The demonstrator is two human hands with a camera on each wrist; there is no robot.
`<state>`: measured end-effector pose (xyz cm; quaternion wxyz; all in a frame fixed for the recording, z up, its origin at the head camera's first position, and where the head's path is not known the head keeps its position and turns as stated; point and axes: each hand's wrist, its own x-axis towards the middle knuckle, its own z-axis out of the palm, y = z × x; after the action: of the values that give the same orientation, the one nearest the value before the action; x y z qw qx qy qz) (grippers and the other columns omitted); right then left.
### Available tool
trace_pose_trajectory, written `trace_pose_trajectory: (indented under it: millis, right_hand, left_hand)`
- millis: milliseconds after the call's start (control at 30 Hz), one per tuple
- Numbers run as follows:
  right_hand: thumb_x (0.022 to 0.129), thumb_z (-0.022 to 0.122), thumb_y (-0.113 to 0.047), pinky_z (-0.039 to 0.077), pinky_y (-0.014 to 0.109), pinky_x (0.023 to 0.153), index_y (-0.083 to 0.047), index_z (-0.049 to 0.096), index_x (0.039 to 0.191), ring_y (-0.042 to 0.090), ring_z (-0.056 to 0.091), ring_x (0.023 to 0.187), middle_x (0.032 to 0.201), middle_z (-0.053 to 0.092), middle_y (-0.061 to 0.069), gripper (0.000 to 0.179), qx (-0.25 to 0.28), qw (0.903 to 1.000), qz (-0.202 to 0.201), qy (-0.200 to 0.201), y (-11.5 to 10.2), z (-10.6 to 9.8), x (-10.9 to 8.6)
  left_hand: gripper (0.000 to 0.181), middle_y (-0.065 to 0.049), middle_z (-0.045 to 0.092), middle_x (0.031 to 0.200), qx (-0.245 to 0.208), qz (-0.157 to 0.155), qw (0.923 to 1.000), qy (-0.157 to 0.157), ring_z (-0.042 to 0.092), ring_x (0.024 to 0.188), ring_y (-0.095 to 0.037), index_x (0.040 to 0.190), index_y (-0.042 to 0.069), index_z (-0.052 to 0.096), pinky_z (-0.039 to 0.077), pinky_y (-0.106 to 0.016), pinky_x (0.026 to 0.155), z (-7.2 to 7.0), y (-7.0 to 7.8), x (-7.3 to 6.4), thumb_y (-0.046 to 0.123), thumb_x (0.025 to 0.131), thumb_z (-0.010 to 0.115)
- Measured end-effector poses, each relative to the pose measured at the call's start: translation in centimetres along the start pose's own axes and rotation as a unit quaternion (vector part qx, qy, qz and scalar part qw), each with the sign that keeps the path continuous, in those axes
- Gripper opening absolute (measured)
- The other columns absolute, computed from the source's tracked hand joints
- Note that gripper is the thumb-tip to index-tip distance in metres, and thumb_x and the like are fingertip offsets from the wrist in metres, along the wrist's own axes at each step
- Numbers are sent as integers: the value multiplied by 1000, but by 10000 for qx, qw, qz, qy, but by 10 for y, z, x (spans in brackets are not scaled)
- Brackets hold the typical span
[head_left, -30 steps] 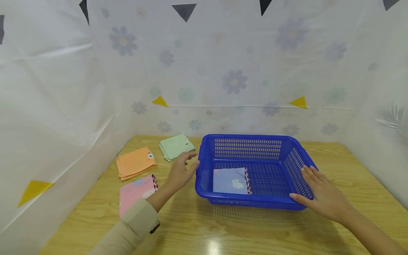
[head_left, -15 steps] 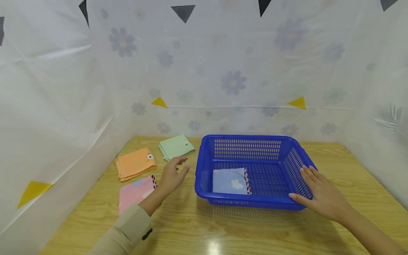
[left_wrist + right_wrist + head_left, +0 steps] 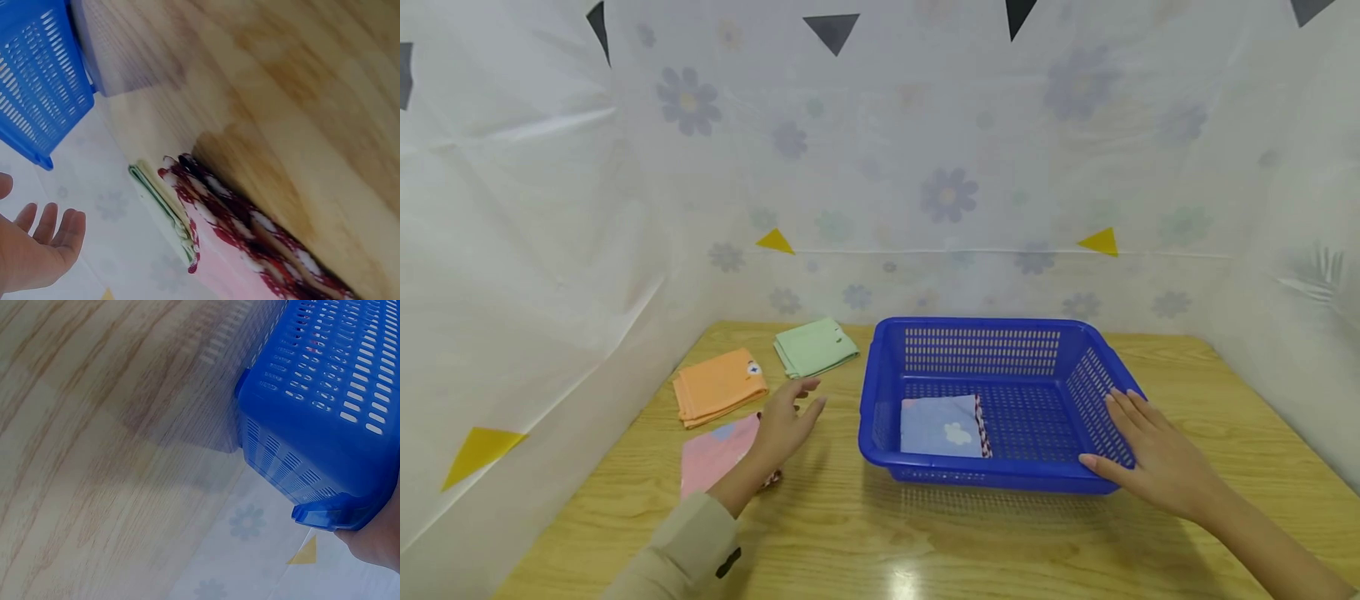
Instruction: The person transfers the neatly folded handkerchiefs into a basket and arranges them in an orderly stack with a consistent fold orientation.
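In the head view my left hand (image 3: 781,429) hovers over the right part of a folded pink cloth (image 3: 715,454), with fingers loosely bent and nothing held. The left wrist view shows the layered, dark-red patterned edge of that pink cloth (image 3: 250,237) apart from the fingers. My right hand (image 3: 1172,467) rests on the front right corner of a blue plastic basket (image 3: 985,468), fingers extended over the right rim and thumb on the front rim. Inside the basket, at the left, lies a folded light-blue cloth (image 3: 942,427) with a white cloud-like patch and a patterned edge.
A folded orange cloth (image 3: 718,387) and a folded green cloth (image 3: 814,346) lie behind the pink one on the wooden table (image 3: 970,550). White flower-patterned sheeting (image 3: 850,167) encloses the table at the back and sides.
My left hand has moved left and slightly down, away from the basket's left rim to over the pink cloth. The right hand and basket stay put.
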<state>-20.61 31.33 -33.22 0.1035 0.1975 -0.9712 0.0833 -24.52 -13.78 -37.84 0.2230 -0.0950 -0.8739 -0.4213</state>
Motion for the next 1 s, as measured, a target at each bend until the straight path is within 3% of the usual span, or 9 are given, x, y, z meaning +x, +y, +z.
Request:
trace_pose_trajectory:
  millis: [167, 767, 1000]
  right_hand:
    - [83, 55, -48, -18, 27, 111, 11, 23, 137, 41, 7, 137, 143, 21, 32, 86, -88, 9999, -56, 81, 1, 1, 0]
    - [84, 54, -48, -16, 33, 112, 11, 22, 138, 41, 4, 137, 143, 19, 32, 86, -42, 10000, -13, -18, 2, 0, 0]
    - [84, 54, -48, -12, 40, 113, 10, 21, 139, 42, 5, 137, 144, 18, 31, 86, -32, 10000, 19, -80, 1, 0, 0]
  left_hand:
    - [33, -15, 57, 117, 94, -433, 9987, -245, 53, 107, -32, 117, 2, 55, 48, -44, 85, -6, -7, -2, 18, 88, 58]
    - [36, -19, 54, 122, 399, -1001, 9935, -374, 51, 110, -34, 120, 1, 53, 47, -46, 88, -25, -31, -11, 19, 89, 55]
    - [41, -21, 52, 124, 618, -1548, 9850, -452, 53, 106, -35, 125, 0, 49, 50, -44, 79, -37, -39, -12, 21, 91, 52]
